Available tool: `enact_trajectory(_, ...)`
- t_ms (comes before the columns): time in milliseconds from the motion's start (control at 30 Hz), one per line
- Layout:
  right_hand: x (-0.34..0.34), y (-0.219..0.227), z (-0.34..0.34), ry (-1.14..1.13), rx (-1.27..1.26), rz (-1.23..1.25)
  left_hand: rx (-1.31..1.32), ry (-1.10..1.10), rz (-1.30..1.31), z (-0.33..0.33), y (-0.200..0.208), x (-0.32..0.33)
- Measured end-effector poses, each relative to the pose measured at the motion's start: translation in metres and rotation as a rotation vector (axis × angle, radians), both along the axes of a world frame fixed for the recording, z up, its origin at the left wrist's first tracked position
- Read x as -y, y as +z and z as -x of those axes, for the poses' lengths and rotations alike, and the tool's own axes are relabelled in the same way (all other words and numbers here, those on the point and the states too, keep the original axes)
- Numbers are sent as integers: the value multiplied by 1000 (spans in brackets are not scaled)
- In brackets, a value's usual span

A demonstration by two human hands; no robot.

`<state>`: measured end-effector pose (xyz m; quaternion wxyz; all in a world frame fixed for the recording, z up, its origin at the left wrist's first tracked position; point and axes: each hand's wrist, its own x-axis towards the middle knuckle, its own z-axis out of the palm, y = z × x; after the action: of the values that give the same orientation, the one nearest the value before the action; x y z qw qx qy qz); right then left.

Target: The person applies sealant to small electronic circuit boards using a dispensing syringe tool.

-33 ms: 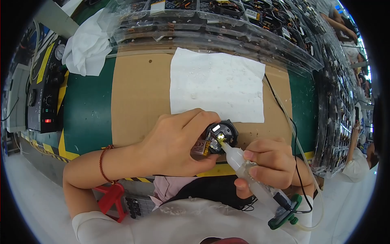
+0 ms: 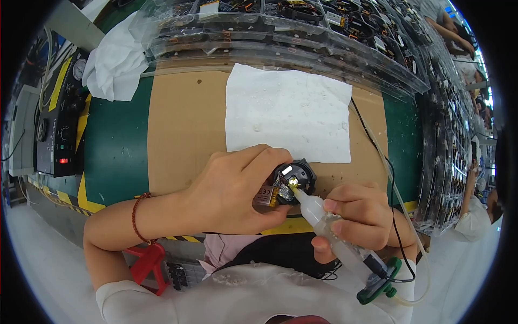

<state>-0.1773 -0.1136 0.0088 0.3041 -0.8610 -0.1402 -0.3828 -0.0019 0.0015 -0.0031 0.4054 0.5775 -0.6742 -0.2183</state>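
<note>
My left hand (image 2: 237, 186) is closed around a round black electronic housing (image 2: 305, 174), tilted so its open inner side shows. Inside it sit a small circuit board with wires and a silvery battery pack (image 2: 265, 195) near my fingers. My right hand (image 2: 359, 216) grips a translucent dispensing syringe (image 2: 345, 254) with a white tapered nozzle (image 2: 311, 208). The nozzle's tip meets the board inside the housing, or sits just above it; I cannot tell which. A green cap (image 2: 372, 289) closes the syringe's rear end, where a clear tube and a black cable join.
Beyond my hands a white paper sheet (image 2: 288, 113) with small clear blobs lies on brown cardboard (image 2: 186, 119). Stacked clear trays (image 2: 291, 32) of parts line the back and right. A black dispenser controller (image 2: 56, 119) stands left, near crumpled white cloth (image 2: 114, 62). Co-workers sit far right.
</note>
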Motion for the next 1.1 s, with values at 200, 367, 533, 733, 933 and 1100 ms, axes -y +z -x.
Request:
enact_trajectory(200, 4, 5, 2, 3, -102, -68, -18, -1, -22, -2, 0, -1)
enact_trajectory(367, 9, 10, 1, -34, -148, -224, -56, -26, -10, -1, 3, 2)
enact_trajectory(533, 7, 7, 2, -146, -311, -558, -61, -23, -57, -4, 4, -1)
enact_trajectory(733, 11, 18, 8, -238, -462, -680, -84, -50, -62, -3, 6, -1)
enact_trajectory(933, 10, 17, 7, -268, -450, -708, -99, -59, -89, -3, 6, -3)
enact_trajectory(1100, 13, 11, 10, -266, -412, -705, -102, -69, -120, -3, 7, -3)
